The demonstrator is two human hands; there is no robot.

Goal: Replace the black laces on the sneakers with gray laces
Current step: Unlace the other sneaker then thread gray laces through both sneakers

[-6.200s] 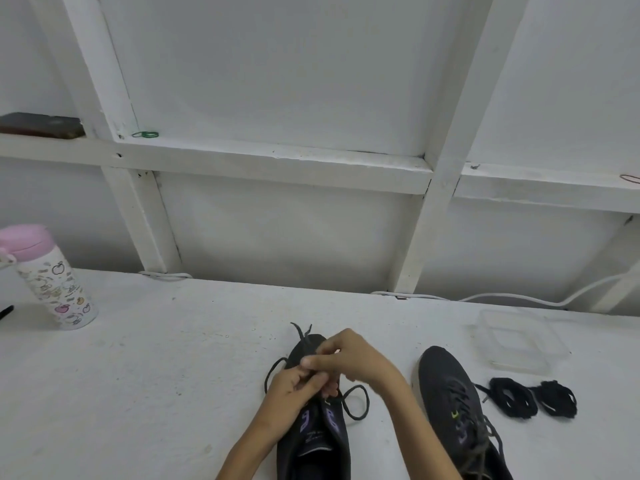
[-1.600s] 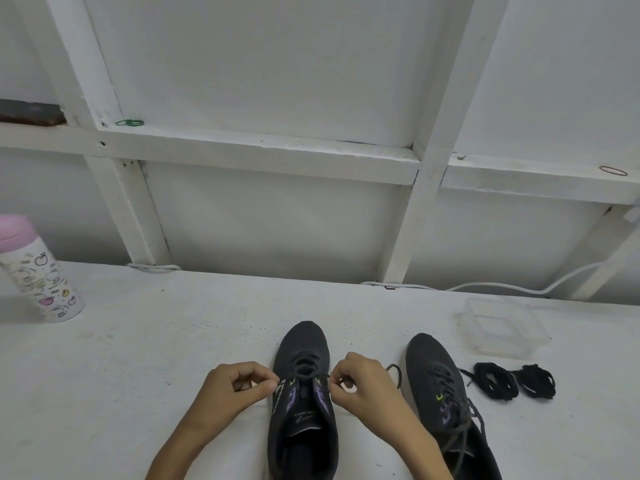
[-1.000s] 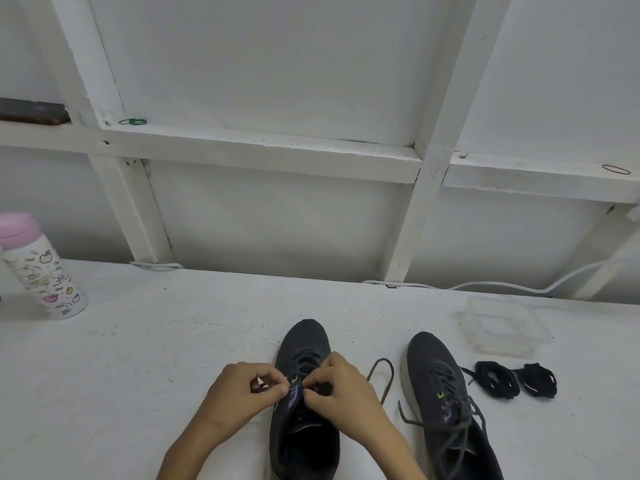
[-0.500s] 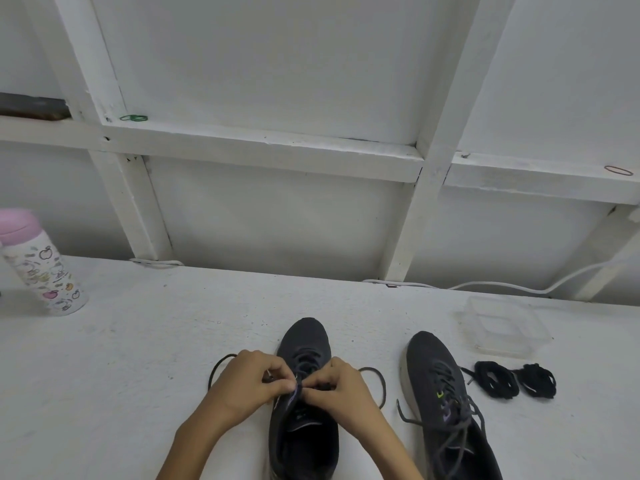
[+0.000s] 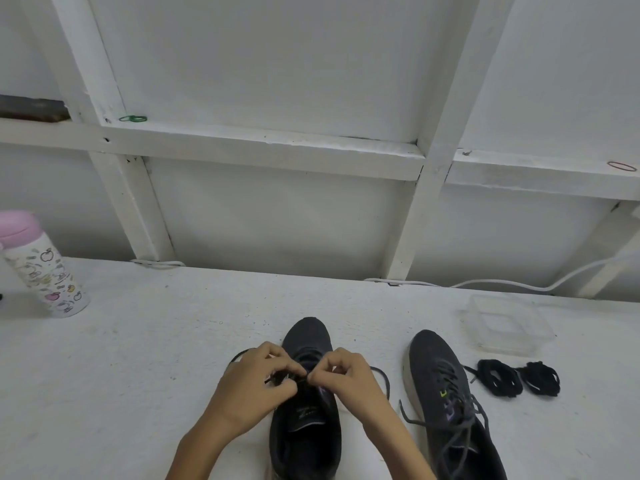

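light: soft, even, dim-ish | shadows: faint | focus: slightly soft | edges: wide-angle bowing

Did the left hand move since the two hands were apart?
Yes. The left hand slid right, from beside the sneaker to over its middle, where it pinches the lace next to the right hand.
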